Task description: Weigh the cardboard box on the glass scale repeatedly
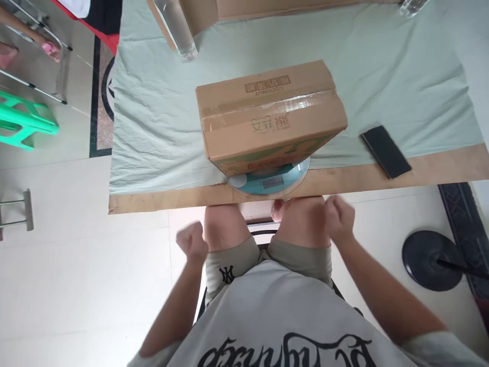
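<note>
A taped cardboard box (273, 112) rests on a round blue glass scale (294, 178) near the table's front edge. The scale's small display shows below the box, but I cannot read it. My left hand (192, 240) is closed in a fist beside my left thigh, off the table, with nothing seen in it. By my right knee, just below the table edge, my right hand (340, 218) is also a fist, slightly blurred. Neither hand touches the box or the scale. A black phone (385, 152) lies to the right of the box, on the cloth's edge.
A pale green cloth (153, 127) covers most of the table. Along the back stand an open cardboard piece (248, 10), a clear bottle (178, 30) and another clear item (412, 7). On the floor are a green stool (26, 120) and a round black base (424, 260). Another person's foot (51, 48) shows upper left.
</note>
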`<state>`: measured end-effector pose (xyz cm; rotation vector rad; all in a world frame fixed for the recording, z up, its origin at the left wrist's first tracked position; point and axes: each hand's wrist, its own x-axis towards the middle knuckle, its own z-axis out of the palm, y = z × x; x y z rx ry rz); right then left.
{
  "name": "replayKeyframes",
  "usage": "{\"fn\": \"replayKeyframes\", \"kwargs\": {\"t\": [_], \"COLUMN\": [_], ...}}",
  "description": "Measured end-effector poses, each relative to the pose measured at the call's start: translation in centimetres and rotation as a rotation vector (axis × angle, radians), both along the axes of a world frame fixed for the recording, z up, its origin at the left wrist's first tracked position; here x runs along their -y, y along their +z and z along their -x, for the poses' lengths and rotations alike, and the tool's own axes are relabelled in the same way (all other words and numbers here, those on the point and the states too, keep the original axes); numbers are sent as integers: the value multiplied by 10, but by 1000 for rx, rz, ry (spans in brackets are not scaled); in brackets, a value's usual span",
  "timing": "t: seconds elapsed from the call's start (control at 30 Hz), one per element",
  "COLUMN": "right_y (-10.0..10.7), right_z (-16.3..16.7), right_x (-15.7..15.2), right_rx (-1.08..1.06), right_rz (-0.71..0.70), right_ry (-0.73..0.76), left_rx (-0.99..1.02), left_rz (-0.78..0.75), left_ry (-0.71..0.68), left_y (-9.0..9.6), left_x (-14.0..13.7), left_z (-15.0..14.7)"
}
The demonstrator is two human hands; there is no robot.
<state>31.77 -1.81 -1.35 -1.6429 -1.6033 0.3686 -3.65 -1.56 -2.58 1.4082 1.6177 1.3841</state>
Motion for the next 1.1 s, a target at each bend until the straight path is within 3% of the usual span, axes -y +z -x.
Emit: {"fn": "replayKeyframes", "kwargs": {"t": [0.1, 0.17, 0.4, 0.67, 0.77, 0.9, 1.0, 1.1], "right_y": [-17, -27, -45, -38, -32, -19, -7, 11], "right_z": [16, 25, 22, 24, 20, 10, 7, 7], "right_x": [70, 89, 77, 82, 75, 47, 7, -43], "right_rx": [162, 252, 388, 339, 276, 173, -14, -260], "right_rz": [20, 9, 42, 77, 134, 172, 83, -64], "right_ry": [108, 126, 64, 27, -15, -3, -25, -14], "left_rx": [-247, -367, -559, -501, -417, -290, -116, 128], "left_rz": [32, 28, 68, 69, 74, 15, -57, -33], "left_ry": [-205, -268, -267, -217, -206, -121, -137, -263], "left_y": [-12, -20, -39, -28, -16, 3, 18, 34], "left_x": [76, 93, 63, 66, 50, 3, -40, -77], "left_z": [-6, -15, -16, -17, -12, -6, -13, -28]}}
